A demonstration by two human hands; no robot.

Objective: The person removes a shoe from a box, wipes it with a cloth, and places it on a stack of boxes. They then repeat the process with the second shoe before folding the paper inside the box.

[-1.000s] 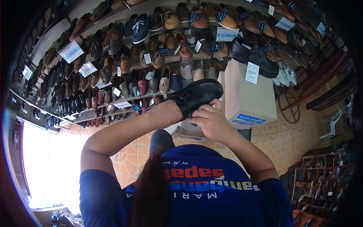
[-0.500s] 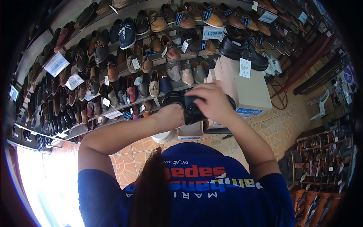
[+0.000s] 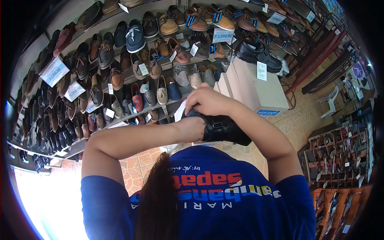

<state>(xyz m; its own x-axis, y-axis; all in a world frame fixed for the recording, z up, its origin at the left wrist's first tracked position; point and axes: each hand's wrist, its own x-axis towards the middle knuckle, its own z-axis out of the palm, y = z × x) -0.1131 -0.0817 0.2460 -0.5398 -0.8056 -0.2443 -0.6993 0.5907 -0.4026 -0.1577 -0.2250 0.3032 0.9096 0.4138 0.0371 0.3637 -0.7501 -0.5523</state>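
Note:
A black leather shoe (image 3: 227,130) with a strap and buckle is held in front of my chest, its toe pointing right. My left hand (image 3: 193,130) grips it at the heel end, with the fingers partly hidden behind it. My right hand (image 3: 209,101) is above the shoe's opening, its fingers curled and pinching at a white tag (image 3: 181,112) beside the heel. The lower part of that tag is hidden. A similar black shoe (image 3: 258,56) with a white label (image 3: 261,71) rests on a pale shoe box (image 3: 262,89) just beyond my right hand.
Tiered shelves ahead carry rows of shoes, including a navy boat shoe (image 3: 135,36), with price signs such as one reading P 1,200.00 (image 3: 223,36). Belts (image 3: 326,74) hang at the right. A sandal rack (image 3: 338,156) stands at the lower right on a tiled floor (image 3: 298,116).
The held shoe has turned and shifted right and down. My right hand has moved up to the left, off the shoe's upper, and the white tag has come into sight.

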